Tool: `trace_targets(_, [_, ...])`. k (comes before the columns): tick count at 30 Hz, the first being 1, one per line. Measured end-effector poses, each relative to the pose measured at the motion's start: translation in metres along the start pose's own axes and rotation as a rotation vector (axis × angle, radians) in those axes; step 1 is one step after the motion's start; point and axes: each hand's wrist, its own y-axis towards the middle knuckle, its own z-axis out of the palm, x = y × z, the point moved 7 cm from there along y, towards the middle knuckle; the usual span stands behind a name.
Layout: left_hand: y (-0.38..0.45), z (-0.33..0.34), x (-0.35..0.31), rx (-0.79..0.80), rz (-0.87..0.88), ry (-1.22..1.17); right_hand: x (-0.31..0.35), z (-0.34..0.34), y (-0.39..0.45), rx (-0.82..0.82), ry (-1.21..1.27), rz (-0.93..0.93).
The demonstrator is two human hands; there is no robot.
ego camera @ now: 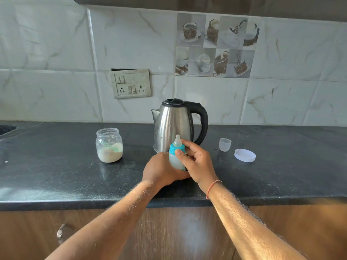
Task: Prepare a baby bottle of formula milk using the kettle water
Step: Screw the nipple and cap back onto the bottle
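Baby bottle [175,159]: upright, near the middle of the black worktop [65,175], just in front of the kettle [173,125]; cloudy whitish liquid inside, teat and blue ring [176,148] on top.
Left hand [161,170]: its grip grasps the lower body of the bottle.
Right hand [195,159]: thumb and fingers grip the blue ring.
Powder jar [109,145]: open, at the left, a green scoop inside.
Clear cap [225,144]: at the right of the kettle.
White lid [245,155]: flat, further right, nearer.
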Motion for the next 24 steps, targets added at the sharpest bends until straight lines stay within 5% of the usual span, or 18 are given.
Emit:
trace_targets(7, [-0.004,-0.004,0.008,0.096,-0.011,-0.060,0.010,-0.015,-0.003,-0.022,-0.165,-0.045])
trace_targets(13, [-0.007,-0.006,0.027,0.245,0.062,-0.254,-0.023,-0.116,0.020,-0.464,-0.346,0.190])
trace_targets(24, [-0.003,-0.001,0.027,0.253,0.119,-0.288,-0.068,-0.145,0.067,-0.490,-0.655,0.490])
